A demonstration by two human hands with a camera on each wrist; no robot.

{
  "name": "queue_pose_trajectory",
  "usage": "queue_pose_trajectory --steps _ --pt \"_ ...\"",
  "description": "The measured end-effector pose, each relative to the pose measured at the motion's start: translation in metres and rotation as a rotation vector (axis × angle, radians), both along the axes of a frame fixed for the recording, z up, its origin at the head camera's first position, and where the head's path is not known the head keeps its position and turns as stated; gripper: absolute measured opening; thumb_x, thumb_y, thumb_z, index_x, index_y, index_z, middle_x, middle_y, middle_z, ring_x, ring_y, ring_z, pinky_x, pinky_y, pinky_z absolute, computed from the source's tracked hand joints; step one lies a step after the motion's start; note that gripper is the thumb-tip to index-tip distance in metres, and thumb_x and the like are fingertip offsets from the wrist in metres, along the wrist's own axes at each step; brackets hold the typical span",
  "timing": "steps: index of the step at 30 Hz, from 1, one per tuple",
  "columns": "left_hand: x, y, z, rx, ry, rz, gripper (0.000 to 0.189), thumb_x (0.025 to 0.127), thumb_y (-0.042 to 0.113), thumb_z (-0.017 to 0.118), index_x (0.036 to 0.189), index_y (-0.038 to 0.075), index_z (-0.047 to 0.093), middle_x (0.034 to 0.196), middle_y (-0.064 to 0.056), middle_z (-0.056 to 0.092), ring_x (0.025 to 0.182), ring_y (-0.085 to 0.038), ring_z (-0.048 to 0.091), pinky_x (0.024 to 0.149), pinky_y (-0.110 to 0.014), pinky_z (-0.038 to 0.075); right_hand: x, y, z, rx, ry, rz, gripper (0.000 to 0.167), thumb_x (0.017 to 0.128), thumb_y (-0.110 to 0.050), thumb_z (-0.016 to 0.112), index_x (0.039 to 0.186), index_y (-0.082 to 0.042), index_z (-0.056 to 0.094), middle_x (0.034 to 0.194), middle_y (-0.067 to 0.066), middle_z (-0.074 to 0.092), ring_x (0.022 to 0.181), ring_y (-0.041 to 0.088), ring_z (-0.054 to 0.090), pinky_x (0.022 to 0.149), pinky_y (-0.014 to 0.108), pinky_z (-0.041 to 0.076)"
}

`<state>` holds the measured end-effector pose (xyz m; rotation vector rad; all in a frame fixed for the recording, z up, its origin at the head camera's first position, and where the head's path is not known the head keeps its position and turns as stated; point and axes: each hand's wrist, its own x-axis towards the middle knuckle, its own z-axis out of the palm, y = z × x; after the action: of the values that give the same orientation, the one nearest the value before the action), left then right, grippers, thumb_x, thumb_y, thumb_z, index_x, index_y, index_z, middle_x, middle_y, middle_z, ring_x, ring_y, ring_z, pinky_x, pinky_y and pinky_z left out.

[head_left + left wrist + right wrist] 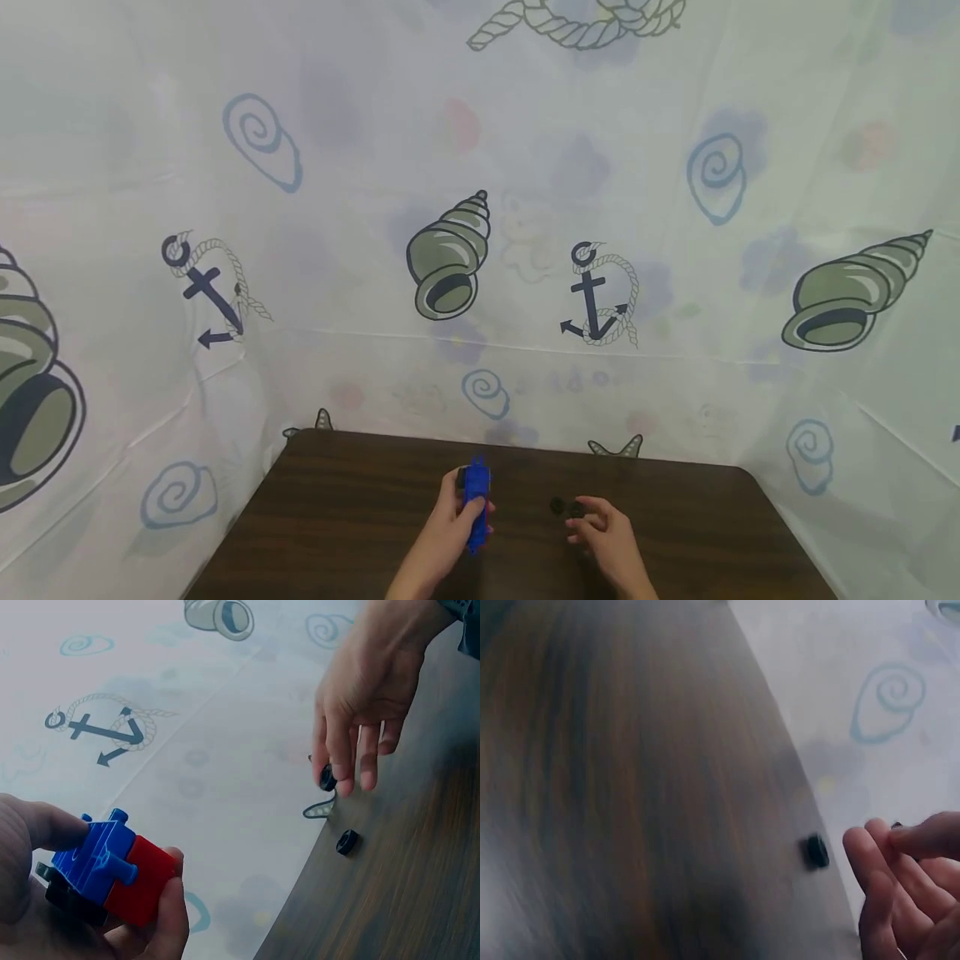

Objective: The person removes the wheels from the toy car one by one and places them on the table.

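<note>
My left hand (447, 527) grips a blue and red toy vehicle body (476, 502) with its thumb on the blue face. In the left wrist view, stubby blue pegs stick out of the toy (94, 851), a red block (142, 877) forms one side, and a black part (75, 904) sits beneath. To the right, my right hand (609, 535) pinches a small black toy wheel (328, 778) by thumb and fingertips, just above the table. A second black wheel (557, 505) lies on the table beside it. The right wrist view mostly hides the pinched wheel behind the fingers.
The dark wood-grain table (360, 500) has rounded far corners. Behind it and at both sides hangs a white curtain (337, 250) printed with shells, anchors and starfish, close against the table's far edge.
</note>
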<state>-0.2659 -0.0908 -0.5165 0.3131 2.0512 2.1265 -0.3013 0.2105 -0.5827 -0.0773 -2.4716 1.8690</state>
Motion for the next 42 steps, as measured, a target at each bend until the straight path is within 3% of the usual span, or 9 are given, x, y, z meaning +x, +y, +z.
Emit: queue_pose_trajectory --steps 5,13,16,21,30,35,42 --pt "-0.004 -0.002 -0.004 -0.032 0.027 -0.014 0.062 0.114 0.027 0.054 0.161 0.009 0.017 0.127 -0.018 0.067 0.1 -0.024 0.072 0.086 -0.044 0.062 -0.015 0.015 -0.005 0.041 0.009 -0.052 0.042 0.097 -0.004 0.074 0.136 0.008 0.063 0.094 0.019 0.08 0.072 0.028 0.075 0.064 0.034 0.06" --pt "-0.004 -0.004 -0.006 -0.062 0.024 -0.072 0.079 0.113 0.036 0.059 0.167 0.003 0.011 0.13 -0.015 0.068 0.113 -0.028 0.07 0.09 -0.049 0.061 -0.037 0.028 -0.018 0.24 -0.06 0.007 0.037 0.095 -0.006 0.077 0.128 0.006 0.069 0.077 0.006 0.071 0.059 0.017 0.061 0.055 0.031 0.049" --pt "-0.004 -0.004 -0.007 -0.066 0.041 -0.065 0.08 0.111 0.039 0.062 0.167 0.005 0.015 0.131 -0.015 0.068 0.114 -0.029 0.07 0.09 -0.05 0.061 -0.044 0.028 -0.02 0.287 -0.061 0.027 0.035 0.095 -0.007 0.076 0.127 0.005 0.07 0.074 0.004 0.069 0.056 0.016 0.059 0.054 0.032 0.049" --pt "-0.004 -0.004 -0.007 -0.094 0.087 -0.05 0.076 0.109 0.041 0.065 0.166 0.011 0.025 0.132 -0.015 0.069 0.118 -0.031 0.07 0.091 -0.054 0.062 -0.05 0.025 -0.021 0.389 -0.051 0.029 0.035 0.094 -0.014 0.077 0.126 0.0 0.07 0.071 0.001 0.066 0.055 0.015 0.059 0.053 0.033 0.047" --pt "-0.001 -0.003 -0.002 -0.122 0.12 -0.052 0.074 0.11 0.039 0.063 0.165 0.006 0.025 0.131 -0.014 0.071 0.115 -0.03 0.071 0.092 -0.054 0.062 -0.058 0.02 -0.025 0.5 -0.026 -0.001 0.035 0.094 -0.023 0.077 0.127 -0.011 0.072 0.07 -0.004 0.062 0.054 0.014 0.057 0.051 0.032 0.038" --pt "0.001 -0.003 0.002 -0.115 0.096 -0.021 0.061 0.108 0.043 0.067 0.147 0.01 0.035 0.133 -0.015 0.071 0.117 -0.032 0.071 0.092 -0.052 0.061 -0.059 0.022 -0.024 0.51 -0.019 0.02 0.035 0.094 -0.022 0.076 0.127 -0.013 0.072 0.068 -0.004 0.06 0.054 0.015 0.056 0.051 0.033 0.037" --pt "-0.003 -0.004 0.003 -0.145 0.168 0.033 0.04 0.104 0.04 0.073 0.137 0.019 0.062 0.133 -0.016 0.065 0.112 -0.028 0.067 0.083 -0.033 0.059 -0.057 0.023 -0.024 0.494 -0.028 0.046 0.046 0.095 -0.019 0.075 0.138 -0.01 0.064 0.074 -0.002 0.061 0.057 0.015 0.057 0.053 0.033 0.039"
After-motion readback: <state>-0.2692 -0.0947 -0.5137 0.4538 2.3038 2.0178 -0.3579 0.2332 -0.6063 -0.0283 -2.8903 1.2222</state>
